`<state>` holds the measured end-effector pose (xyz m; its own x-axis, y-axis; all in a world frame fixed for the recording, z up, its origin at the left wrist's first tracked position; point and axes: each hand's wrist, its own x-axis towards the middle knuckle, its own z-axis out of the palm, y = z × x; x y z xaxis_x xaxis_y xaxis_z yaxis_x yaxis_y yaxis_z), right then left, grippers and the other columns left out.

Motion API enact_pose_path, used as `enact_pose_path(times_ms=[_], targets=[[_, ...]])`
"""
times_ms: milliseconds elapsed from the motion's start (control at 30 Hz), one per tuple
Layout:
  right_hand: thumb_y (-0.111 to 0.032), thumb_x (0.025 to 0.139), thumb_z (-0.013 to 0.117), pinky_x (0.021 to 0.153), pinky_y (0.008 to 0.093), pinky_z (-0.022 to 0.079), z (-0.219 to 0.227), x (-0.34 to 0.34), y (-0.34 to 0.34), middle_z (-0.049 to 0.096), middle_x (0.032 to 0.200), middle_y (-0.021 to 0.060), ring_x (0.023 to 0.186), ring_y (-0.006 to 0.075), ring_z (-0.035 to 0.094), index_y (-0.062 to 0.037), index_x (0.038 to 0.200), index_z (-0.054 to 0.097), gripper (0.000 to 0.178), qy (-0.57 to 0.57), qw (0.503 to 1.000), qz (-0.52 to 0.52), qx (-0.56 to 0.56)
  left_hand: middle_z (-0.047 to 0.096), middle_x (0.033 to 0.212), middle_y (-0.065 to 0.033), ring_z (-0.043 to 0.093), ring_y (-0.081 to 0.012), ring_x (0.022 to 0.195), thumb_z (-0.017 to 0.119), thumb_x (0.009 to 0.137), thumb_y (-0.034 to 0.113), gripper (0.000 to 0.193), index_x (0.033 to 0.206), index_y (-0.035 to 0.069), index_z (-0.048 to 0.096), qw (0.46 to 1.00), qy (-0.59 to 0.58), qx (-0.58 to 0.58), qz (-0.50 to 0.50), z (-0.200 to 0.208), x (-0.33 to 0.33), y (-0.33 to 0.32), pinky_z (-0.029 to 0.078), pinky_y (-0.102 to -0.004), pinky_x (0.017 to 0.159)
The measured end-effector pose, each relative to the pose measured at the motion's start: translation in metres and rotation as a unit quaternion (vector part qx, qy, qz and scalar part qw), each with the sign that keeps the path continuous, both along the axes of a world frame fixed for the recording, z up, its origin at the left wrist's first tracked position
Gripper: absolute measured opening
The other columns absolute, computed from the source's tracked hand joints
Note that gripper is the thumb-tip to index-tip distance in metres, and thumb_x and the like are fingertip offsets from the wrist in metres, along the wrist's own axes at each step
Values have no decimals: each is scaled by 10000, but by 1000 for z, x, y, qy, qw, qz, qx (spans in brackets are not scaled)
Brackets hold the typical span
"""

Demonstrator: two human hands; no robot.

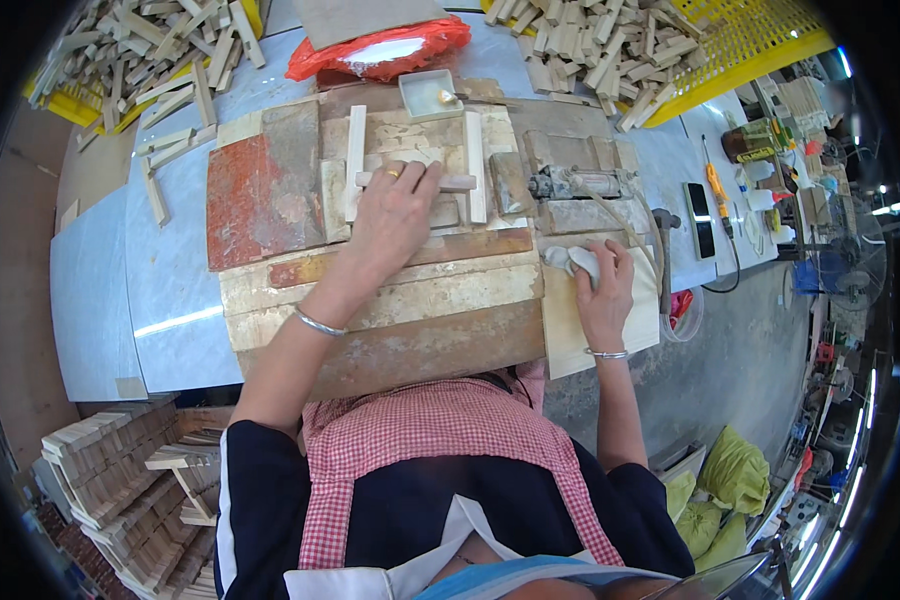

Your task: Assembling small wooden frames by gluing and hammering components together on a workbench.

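Observation:
Two pale wooden strips [475, 165] lie side by side on a worn wooden jig board [390, 330], with a shorter wooden crosspiece [458, 182] between them, so that they form an H. My left hand [395, 215] is closed over the crosspiece near the left strip [356, 150] and hides part of it. Over to the right, my right hand [607, 295] pinches a crumpled white cloth [573, 262] above a flat pale board [570, 330]. Behind the H sits a small square dish [430, 95] with something pale in it.
A metal clamp cylinder [580, 185] is mounted right of the jig. Yellow baskets [735, 75] heaped with wooden pieces stand at both back corners. On the right lie a phone [700, 220], an orange-handled tool [716, 185] and bottles. Stacked wooden frames [120, 480] stand at lower left.

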<state>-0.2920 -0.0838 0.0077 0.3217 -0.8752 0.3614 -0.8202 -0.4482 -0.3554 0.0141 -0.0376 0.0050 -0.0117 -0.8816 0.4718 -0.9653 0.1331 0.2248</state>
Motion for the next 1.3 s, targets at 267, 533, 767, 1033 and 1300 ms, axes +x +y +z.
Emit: enact_pose_path(times_ms=[267, 533, 767, 1033, 1300], targets=[[-254, 807, 680, 855, 413, 443, -2, 2, 8, 522, 1165, 120, 1014, 324, 499, -168, 1200, 610, 408, 105, 989, 86, -57, 600, 960, -125, 576, -291, 890, 586, 768, 22, 271, 1037, 0, 609, 999, 26, -33, 11, -3, -9, -1, 476, -377, 802], [-410, 840, 637, 849, 458, 442, -8, 8, 11, 491, 1240, 127, 1079, 334, 470, -200, 1250, 580, 464, 204, 977, 4, -63, 596, 937, -115, 588, -282, 839, 578, 752, 14, 282, 1031, 17, 616, 998, 54, 4, 27, 0, -12, 0, 495, -372, 732], [-361, 841, 647, 757, 424, 472, -12, 8, 6, 526, 1167, 107, 1022, 313, 506, -173, 1234, 580, 441, 222, 972, 18, -75, 579, 1058, -171, 540, -301, 1001, 646, 820, 276, 499, 1169, -69, 552, 999, 42, -18, 11, 3, -17, 24, 463, -398, 892], [-89, 766, 701, 610, 345, 483, 39, 41, -18, 603, 797, 53, 716, 229, 604, -96, 949, 691, 183, 8, 985, 168, -29, 495, 1265, -265, 424, -385, 1250, 603, 789, 559, 837, 1269, -111, 461, 999, 17, 22, -17, 2, -17, 39, 292, -468, 1096], [-70, 719, 690, 626, 329, 492, 36, 139, -51, 573, 801, 27, 774, 210, 587, -134, 925, 683, 216, 120, 947, 287, -82, 408, 1376, -254, 351, -375, 1322, 617, 802, 530, 861, 1334, -108, 391, 997, 10, 76, -9, 5, -19, 42, 246, -464, 1128]])
